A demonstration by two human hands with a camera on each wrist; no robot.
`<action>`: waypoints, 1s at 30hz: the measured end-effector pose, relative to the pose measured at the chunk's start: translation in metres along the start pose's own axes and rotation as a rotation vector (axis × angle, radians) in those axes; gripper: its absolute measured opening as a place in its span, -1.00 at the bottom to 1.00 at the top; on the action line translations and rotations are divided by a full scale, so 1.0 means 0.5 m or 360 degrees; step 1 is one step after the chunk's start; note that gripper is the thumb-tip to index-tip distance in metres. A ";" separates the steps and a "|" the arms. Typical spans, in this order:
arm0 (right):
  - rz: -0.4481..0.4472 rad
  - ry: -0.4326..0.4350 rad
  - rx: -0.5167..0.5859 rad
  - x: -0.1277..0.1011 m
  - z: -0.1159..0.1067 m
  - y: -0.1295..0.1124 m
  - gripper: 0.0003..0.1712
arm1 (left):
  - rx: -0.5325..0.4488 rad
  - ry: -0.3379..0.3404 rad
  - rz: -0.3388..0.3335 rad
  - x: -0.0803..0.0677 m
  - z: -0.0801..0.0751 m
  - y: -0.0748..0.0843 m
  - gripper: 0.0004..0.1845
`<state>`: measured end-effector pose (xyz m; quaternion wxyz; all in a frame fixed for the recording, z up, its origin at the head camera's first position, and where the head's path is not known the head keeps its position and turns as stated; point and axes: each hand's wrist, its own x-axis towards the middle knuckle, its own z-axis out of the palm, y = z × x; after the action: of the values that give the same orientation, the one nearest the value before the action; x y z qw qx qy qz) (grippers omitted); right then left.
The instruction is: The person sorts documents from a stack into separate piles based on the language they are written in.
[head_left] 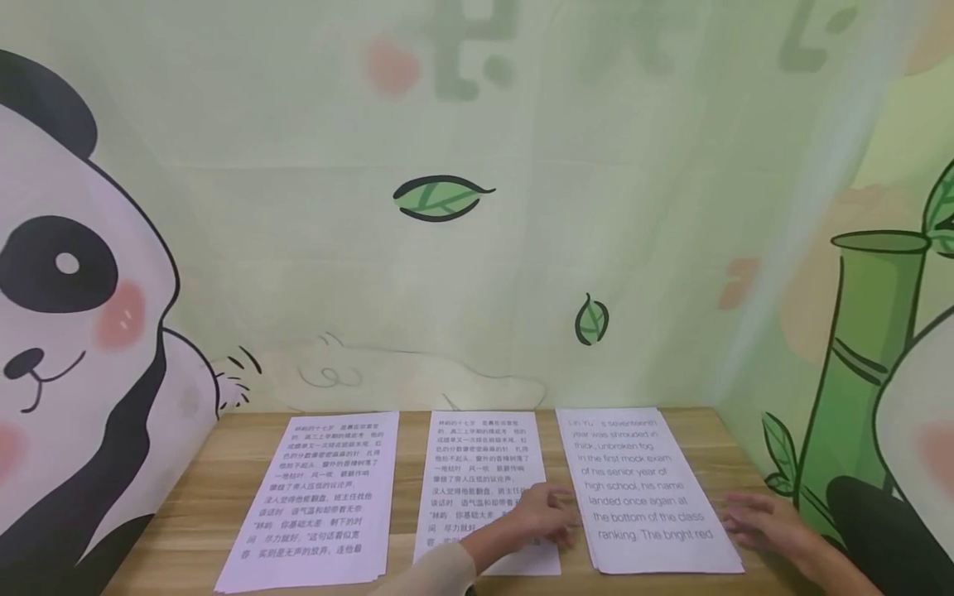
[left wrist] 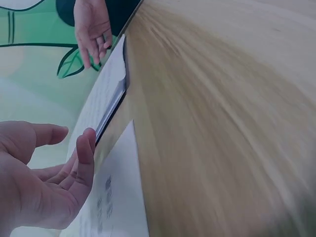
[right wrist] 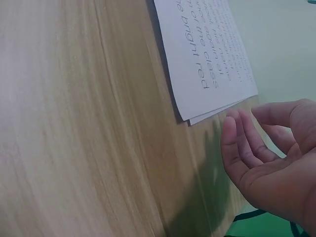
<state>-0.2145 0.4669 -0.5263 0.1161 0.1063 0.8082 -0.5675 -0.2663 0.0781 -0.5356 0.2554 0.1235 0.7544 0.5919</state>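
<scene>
Three stacks of printed sheets lie side by side on a wooden table (head_left: pixel 406 463). The right stack (head_left: pixel 644 488) carries English text; the middle stack (head_left: pixel 480 472) and the left stack (head_left: pixel 320 497) carry Chinese text. My left hand (head_left: pixel 547 515) rests over the middle stack's lower right part, fingers relaxed, fingertips (left wrist: pixel 89 140) at the left edge of the English stack (left wrist: pixel 106 94). My right hand (head_left: pixel 753 517) hovers just right of the English stack (right wrist: pixel 207 54), fingers (right wrist: pixel 232 143) loosely bent and holding nothing.
A wall with panda, leaf and bamboo drawings closes the table at the back and on both sides. Bare wood (right wrist: pixel 74 123) shows in front of the sheets. A dark sleeve or clothing (head_left: pixel 887 530) sits at the lower right.
</scene>
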 end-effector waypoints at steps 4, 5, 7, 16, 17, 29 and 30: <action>0.0046 0.0032 -0.0006 0.005 0.017 -0.016 -0.30 | -0.0026 0.0043 0.0001 -0.024 -0.044 -0.013 -0.46; 0.0047 0.0023 -0.0012 0.006 0.023 -0.021 -0.29 | -0.0030 0.0066 -0.0006 -0.030 -0.055 -0.019 -0.48; 0.0036 -0.0005 -0.0037 0.008 0.037 -0.031 -0.29 | -0.0041 0.0104 -0.0031 -0.044 -0.079 -0.032 -0.52; -0.0075 -0.0250 -0.0129 0.022 0.122 -0.085 -0.35 | -0.0040 0.0154 -0.0080 -0.106 -0.206 -0.072 -0.51; -0.0084 -0.0271 -0.0130 0.023 0.134 -0.091 -0.35 | -0.0035 0.0153 -0.0082 -0.115 -0.219 -0.074 -0.50; -0.0212 -0.0532 -0.0059 0.028 0.260 -0.128 -0.39 | 0.0085 0.0238 -0.0118 -0.197 -0.327 -0.103 -0.43; -0.0209 -0.0546 -0.0056 0.028 0.270 -0.130 -0.40 | 0.0098 0.0247 -0.0116 -0.202 -0.331 -0.104 -0.43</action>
<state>-0.2386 0.3186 -0.5171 0.2167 -0.0472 0.7916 -0.5694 -0.2638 -0.1227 -0.5334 0.2135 0.0575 0.7938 0.5666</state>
